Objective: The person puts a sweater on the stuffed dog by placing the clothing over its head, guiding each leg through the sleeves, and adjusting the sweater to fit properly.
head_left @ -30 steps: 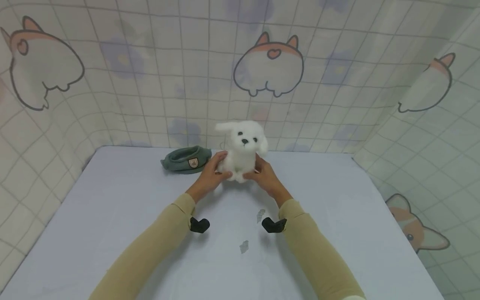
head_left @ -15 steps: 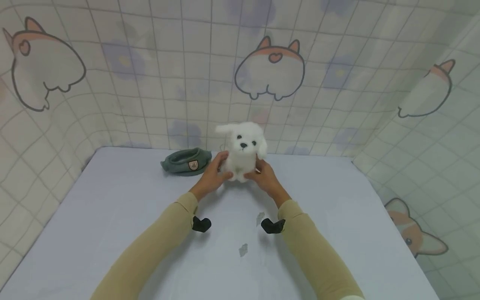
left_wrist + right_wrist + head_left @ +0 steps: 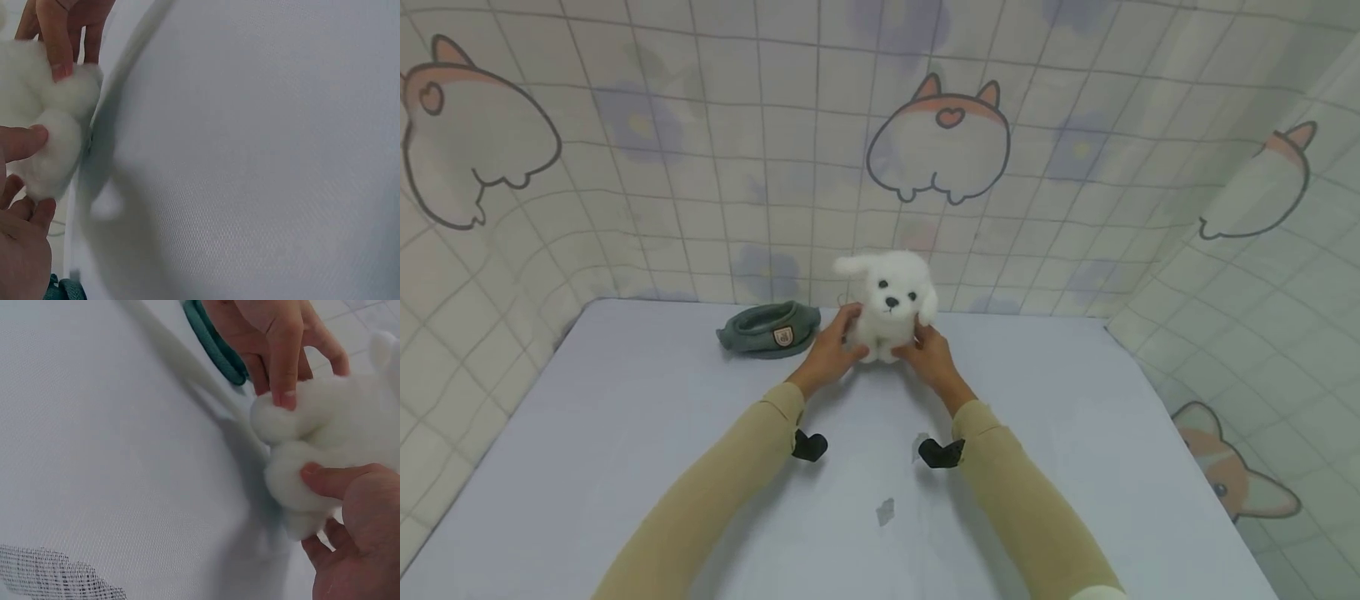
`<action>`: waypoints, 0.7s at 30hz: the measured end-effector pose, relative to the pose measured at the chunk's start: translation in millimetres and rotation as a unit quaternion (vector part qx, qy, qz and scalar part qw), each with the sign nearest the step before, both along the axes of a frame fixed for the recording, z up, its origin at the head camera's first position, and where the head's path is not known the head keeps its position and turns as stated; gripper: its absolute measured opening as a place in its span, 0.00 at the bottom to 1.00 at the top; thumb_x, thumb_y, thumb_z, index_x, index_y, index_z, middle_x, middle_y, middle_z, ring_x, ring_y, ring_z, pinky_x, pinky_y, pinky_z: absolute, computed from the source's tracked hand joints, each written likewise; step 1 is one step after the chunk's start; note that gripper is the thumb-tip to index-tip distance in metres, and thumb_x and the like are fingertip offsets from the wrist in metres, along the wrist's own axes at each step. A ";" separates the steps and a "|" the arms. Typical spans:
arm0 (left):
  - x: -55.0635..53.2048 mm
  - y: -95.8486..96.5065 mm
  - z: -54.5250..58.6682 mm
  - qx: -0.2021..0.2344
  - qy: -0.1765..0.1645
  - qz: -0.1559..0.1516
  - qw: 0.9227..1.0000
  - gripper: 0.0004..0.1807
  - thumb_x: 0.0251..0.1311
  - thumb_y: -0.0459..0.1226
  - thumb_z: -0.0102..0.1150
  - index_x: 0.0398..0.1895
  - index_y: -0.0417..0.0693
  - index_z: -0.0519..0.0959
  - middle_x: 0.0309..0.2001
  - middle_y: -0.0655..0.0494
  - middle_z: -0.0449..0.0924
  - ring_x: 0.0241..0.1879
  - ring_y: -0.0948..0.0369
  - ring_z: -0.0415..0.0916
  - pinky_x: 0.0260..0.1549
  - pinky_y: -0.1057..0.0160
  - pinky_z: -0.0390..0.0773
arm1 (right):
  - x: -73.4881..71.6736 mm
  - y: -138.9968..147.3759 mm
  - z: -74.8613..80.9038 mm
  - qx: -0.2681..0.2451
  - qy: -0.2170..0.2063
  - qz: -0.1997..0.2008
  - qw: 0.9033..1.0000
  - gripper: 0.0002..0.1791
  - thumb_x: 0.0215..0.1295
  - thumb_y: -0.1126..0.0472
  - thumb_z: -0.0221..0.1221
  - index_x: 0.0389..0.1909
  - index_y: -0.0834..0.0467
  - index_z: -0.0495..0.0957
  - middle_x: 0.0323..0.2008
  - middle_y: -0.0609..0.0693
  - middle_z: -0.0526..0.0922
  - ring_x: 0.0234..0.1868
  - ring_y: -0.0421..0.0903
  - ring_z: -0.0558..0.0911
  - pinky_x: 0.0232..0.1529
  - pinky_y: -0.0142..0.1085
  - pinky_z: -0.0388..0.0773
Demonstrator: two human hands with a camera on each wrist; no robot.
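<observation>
A white plush dog (image 3: 887,321) sits upright near the table's back edge, facing me, one ear sticking out to the left. My left hand (image 3: 833,350) grips its left side as I see it, thumb across a front paw. On the other side my right hand (image 3: 934,358) holds it the same way, thumb on the other paw. Both wrist views show the thumbs pressing the plush paws (image 3: 59,140) (image 3: 294,472), with fingers curled round behind. A green beret (image 3: 771,329) with a shield badge lies just left of my left hand.
The white table (image 3: 625,433) ends at a grid-patterned curtain (image 3: 760,167) with corgi drawings, which hangs behind it and along both sides. A small grey patch (image 3: 885,511) marks the tabletop between my forearms. Black wrist mounts (image 3: 942,453) stick inward from both sleeves.
The head view has shifted slightly, so the scene sits a little lower. Both hands keep their hold on the plush dog, and the beret stays in place.
</observation>
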State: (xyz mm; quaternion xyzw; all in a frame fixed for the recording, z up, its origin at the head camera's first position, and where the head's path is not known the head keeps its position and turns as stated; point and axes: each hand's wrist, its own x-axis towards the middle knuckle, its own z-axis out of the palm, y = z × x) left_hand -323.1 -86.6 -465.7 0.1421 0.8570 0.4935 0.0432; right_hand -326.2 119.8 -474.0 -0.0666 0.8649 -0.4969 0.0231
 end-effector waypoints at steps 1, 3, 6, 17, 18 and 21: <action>-1.0 -0.3 -0.7 0.003 -0.001 0.001 1.000 0.38 0.63 0.34 0.60 0.72 0.58 0.53 0.75 0.51 0.56 0.73 0.50 0.55 0.69 0.50 0.63 | -0.8 -0.8 -0.7 0.007 0.002 -0.003 1.000 0.42 0.60 0.59 0.64 0.74 0.49 0.57 0.73 0.52 0.62 0.74 0.52 0.60 0.70 0.48 0.63; -3.0 -0.6 -2.8 0.007 0.005 0.002 1.000 0.38 0.62 0.34 0.60 0.72 0.58 0.54 0.74 0.50 0.57 0.73 0.49 0.56 0.69 0.49 0.63 | -2.5 -2.5 -2.4 0.022 0.007 -0.006 1.000 0.41 0.60 0.59 0.64 0.73 0.50 0.58 0.72 0.54 0.63 0.73 0.53 0.62 0.70 0.48 0.64; -5.2 0.0 -8.3 0.002 0.014 0.004 1.000 0.38 0.62 0.33 0.60 0.72 0.57 0.54 0.73 0.48 0.58 0.71 0.47 0.59 0.67 0.48 0.66 | -3.4 -4.0 -5.3 0.046 0.013 -0.007 0.999 0.40 0.60 0.59 0.63 0.73 0.53 0.59 0.71 0.57 0.64 0.72 0.56 0.63 0.69 0.50 0.65; -10.5 -3.6 -20.2 -0.027 0.028 0.000 0.999 0.37 0.63 0.33 0.58 0.72 0.57 0.52 0.74 0.43 0.56 0.71 0.45 0.59 0.69 0.45 0.61 | -2.7 -10.7 -12.7 0.054 -0.013 -0.026 0.998 0.38 0.61 0.59 0.64 0.71 0.57 0.60 0.71 0.60 0.64 0.72 0.59 0.62 0.72 0.52 0.59; -11.9 -4.3 -19.4 -0.032 0.027 0.000 0.999 0.37 0.63 0.33 0.58 0.72 0.57 0.51 0.74 0.43 0.55 0.71 0.45 0.59 0.69 0.46 0.61 | -3.7 -12.0 -12.7 0.058 -0.010 -0.028 0.998 0.38 0.61 0.59 0.64 0.71 0.58 0.60 0.70 0.61 0.64 0.72 0.58 0.62 0.72 0.52 0.58; -15.9 -6.4 -15.8 -0.048 0.022 0.004 0.999 0.37 0.64 0.34 0.57 0.73 0.56 0.51 0.74 0.44 0.55 0.71 0.45 0.60 0.70 0.47 0.61 | -7.3 -15.3 -11.1 0.072 -0.001 -0.030 0.997 0.37 0.60 0.59 0.64 0.69 0.60 0.61 0.69 0.61 0.66 0.72 0.56 0.63 0.73 0.51 0.58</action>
